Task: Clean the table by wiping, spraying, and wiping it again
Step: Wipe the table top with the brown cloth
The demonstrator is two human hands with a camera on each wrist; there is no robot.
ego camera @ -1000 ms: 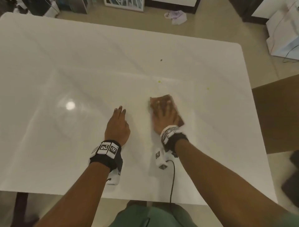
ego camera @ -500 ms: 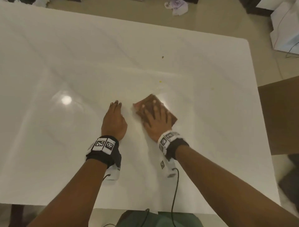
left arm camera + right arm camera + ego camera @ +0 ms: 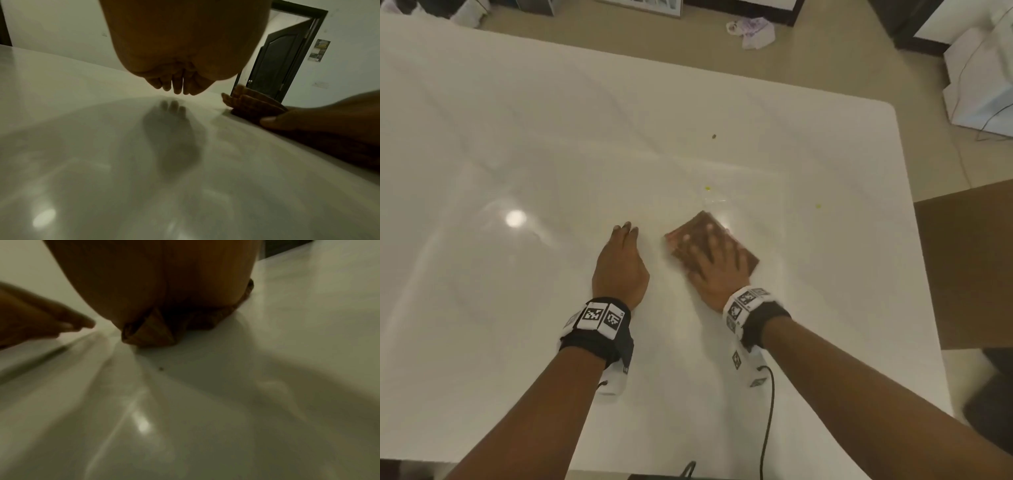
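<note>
A folded brown cloth [image 3: 746, 257] lies flat on the white table [image 3: 517, 137], a little right of the middle. My right hand [image 3: 710, 250] presses down on it with straight, spread fingers; the same cloth [image 3: 148, 334] bunches under my palm in the right wrist view, and the cloth [image 3: 251, 104] also shows from the left wrist. My left hand [image 3: 625, 253] rests flat on the bare table just left of the cloth, fingers together and holding nothing. Small yellow crumbs [image 3: 708, 188] and a dark speck [image 3: 714, 136] lie beyond the cloth. No spray bottle is in view.
Another yellow crumb [image 3: 818, 206] sits toward the table's right edge. A brown surface [image 3: 969, 267] adjoins that edge. White boxes [image 3: 983, 85] and a crumpled rag [image 3: 751, 32] lie on the floor beyond. A cable [image 3: 768, 411] trails from my right wrist.
My right hand has slid the cloth leftward and turned it at an angle, closer to my left hand. The left hand has stayed flat in place.
</note>
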